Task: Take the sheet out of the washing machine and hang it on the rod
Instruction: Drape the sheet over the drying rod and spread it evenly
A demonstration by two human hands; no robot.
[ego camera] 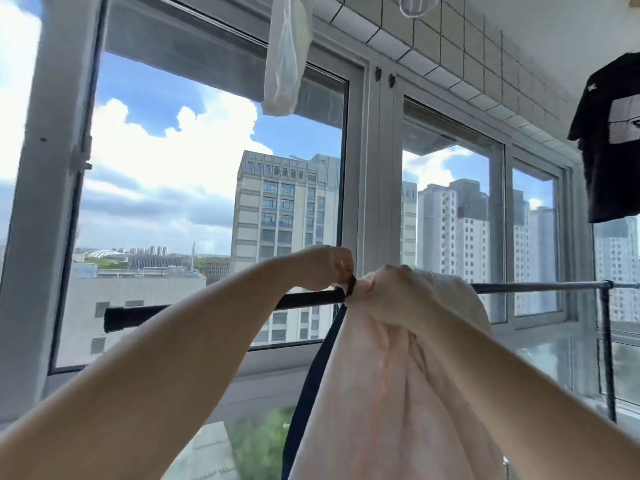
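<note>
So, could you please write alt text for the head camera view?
Two bare hands drape a pale pink sheet over a dark rod before sunny high-rise windows; the left hand pinches its dark edge, the right hand grips bunched fabric.

Both arms reach forward, left hand (327,268) and right hand (384,289) curled shut.

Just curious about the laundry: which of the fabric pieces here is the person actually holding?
The pale pink sheet draped over the dark rod. The black T-shirt and white mesh bag hang untouched higher up.
</note>
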